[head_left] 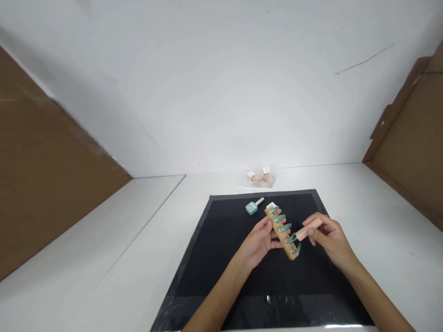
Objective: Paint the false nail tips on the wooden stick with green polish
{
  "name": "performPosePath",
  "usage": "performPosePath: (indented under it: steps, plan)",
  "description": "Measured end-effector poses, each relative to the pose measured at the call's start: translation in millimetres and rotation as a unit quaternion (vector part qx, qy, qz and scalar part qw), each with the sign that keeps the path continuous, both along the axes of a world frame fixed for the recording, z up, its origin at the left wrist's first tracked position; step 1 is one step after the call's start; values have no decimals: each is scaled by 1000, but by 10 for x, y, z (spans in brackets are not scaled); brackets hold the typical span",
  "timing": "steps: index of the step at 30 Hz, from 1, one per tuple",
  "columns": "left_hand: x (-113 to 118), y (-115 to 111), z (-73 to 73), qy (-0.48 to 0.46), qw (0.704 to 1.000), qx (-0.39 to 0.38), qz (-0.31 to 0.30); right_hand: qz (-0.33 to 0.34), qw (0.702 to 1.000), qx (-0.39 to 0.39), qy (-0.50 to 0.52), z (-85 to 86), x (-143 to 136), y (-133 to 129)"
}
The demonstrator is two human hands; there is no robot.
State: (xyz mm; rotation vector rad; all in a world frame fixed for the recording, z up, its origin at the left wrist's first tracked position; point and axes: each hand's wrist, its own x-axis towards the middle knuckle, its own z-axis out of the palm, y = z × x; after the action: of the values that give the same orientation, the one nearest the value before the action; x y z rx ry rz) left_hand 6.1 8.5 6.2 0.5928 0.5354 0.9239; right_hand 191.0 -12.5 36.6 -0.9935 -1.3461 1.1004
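text: none legible | labels: none legible | numbers: none | signs: none

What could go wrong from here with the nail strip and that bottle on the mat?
The left hand holds the wooden strip off the mat; it may tilt under the practice finger that the right hand presses in. The teal bottle lies close behind and could be knocked.

Left hand (258, 240) holds a wooden strip (283, 233) — right hand (328, 237) grips a peach handle (309, 228).
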Motion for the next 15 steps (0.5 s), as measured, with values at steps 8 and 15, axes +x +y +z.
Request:
performPosePath:
  steps: [8,15]
  plan:
    - [0,1,-18,-15,1000,6,-4,-56,998,18,-14,-8,1,-2]
    - [-7,-12,-15,-21,1000,-3,6,-98,994,25,43,-39,23,6]
